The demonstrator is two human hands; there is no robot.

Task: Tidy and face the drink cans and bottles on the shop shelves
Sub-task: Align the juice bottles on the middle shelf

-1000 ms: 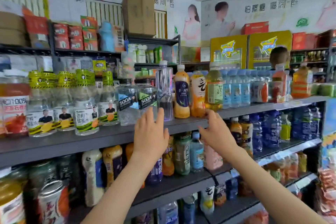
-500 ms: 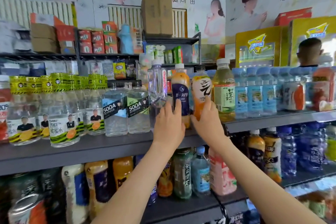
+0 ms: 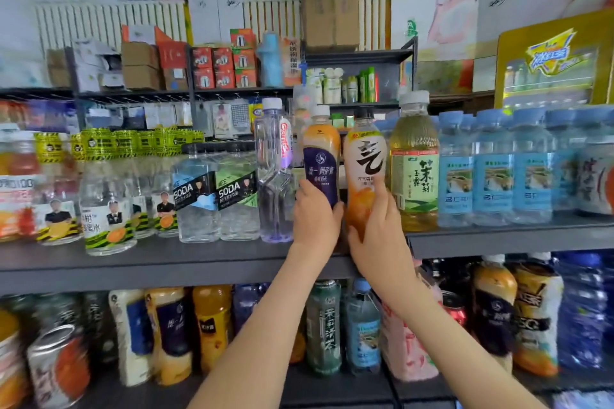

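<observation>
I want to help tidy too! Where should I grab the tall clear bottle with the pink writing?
Grip the tall clear bottle at its pinched waist, halfway up, where it narrows. Come from the front: the green SODA bottle crowds one side, and the left hand, holding the purple-label bottle, crowds the other.

Head-worn view, facing shelf (image 3: 166,262) closely, level

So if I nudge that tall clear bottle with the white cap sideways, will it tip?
Probably tippy: the tall clear bottle is slim with a narrow base. It seems full, so likely weighty. The soda bottle stands right beside it and may catch it.
</observation>
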